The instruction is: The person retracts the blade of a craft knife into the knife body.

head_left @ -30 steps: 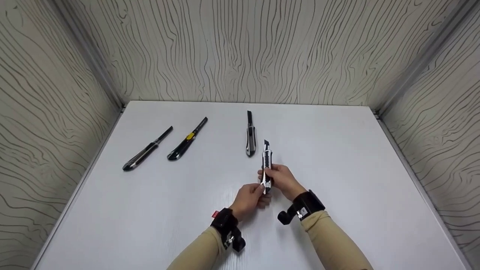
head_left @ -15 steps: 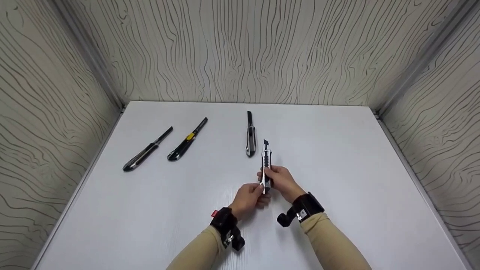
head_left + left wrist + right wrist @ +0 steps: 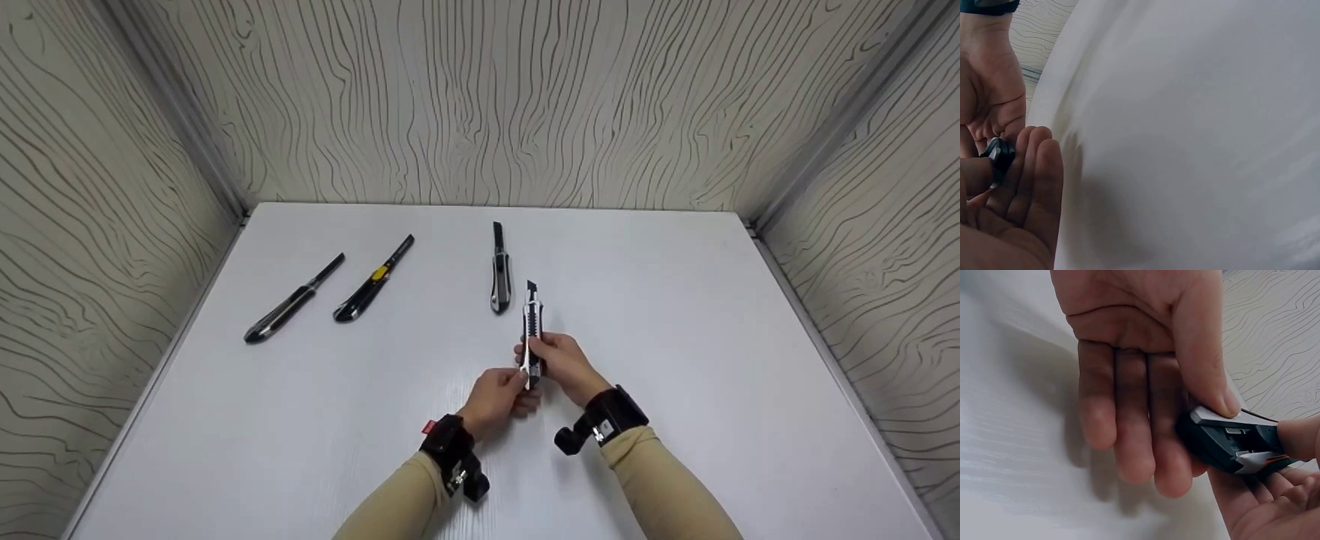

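A silver-and-black utility knife point(image 3: 532, 322) is held by both hands, its short dark blade pointing away from me. My right hand point(image 3: 566, 364) grips the handle from the right, thumb lying along its upper face. At the butt end, my left hand point(image 3: 495, 397) pinches the knife between thumb and fingers. The right wrist view shows the knife's butt point(image 3: 1213, 441) close up, with the left hand point(image 3: 1134, 377) above and the right hand point(image 3: 1283, 500) at the lower right. Only the dark end of the knife point(image 3: 1002, 154) appears in the left wrist view.
Three more utility knives lie on the white table point(image 3: 675, 300) with blades out: a grey one point(image 3: 501, 281) just beyond the hands, a black-and-yellow one point(image 3: 367, 292) left of it, and a dark one point(image 3: 285, 311) farthest left. Wood-grain patterned walls point(image 3: 480, 105) enclose the table.
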The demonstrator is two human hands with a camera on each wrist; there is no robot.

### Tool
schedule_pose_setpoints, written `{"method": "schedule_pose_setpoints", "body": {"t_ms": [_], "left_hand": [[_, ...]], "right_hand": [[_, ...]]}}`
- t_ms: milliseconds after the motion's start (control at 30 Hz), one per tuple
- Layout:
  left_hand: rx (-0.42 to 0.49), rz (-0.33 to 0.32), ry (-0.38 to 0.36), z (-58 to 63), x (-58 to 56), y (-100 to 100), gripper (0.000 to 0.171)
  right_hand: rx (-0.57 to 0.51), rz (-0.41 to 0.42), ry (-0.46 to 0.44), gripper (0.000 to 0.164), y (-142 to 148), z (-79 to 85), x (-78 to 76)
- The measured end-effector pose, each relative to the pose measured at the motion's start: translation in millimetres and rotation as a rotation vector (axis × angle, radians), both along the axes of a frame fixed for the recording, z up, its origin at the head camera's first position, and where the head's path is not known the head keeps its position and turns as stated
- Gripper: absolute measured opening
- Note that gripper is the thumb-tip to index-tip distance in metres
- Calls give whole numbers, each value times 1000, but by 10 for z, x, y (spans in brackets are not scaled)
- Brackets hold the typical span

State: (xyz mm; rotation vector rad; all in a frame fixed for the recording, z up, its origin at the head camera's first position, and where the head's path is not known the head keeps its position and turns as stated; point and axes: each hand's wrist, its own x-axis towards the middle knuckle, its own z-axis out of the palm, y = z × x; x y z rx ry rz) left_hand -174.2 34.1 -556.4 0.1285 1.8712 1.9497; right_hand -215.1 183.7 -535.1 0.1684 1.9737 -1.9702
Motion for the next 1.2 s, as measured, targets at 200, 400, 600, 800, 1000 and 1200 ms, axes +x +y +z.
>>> {"method": "schedule_pose_setpoints", "body": {"t_ms": [200, 400, 600, 800, 1000, 1200], "left_hand": [[-7, 5, -3, 25, 2, -4, 33], [-1, 0, -10, 15, 4, -5, 32], [4, -16, 34, -1, 9, -13, 33], [4, -12, 46, -9, 10, -15, 36], [1, -8, 39, -15, 4, -13, 36], [-17, -4, 33, -11, -7, -10, 34]], "right_hand": [[9, -4, 4, 35, -13, 3, 0], [11, -9, -5, 33, -13, 1, 1], [11, 3, -10, 34, -8, 4, 4], [10, 4, -11, 34, -12, 10, 6], [10, 3, -7, 34, -13, 11, 3], [15, -10, 3, 33, -14, 10, 1]]}}
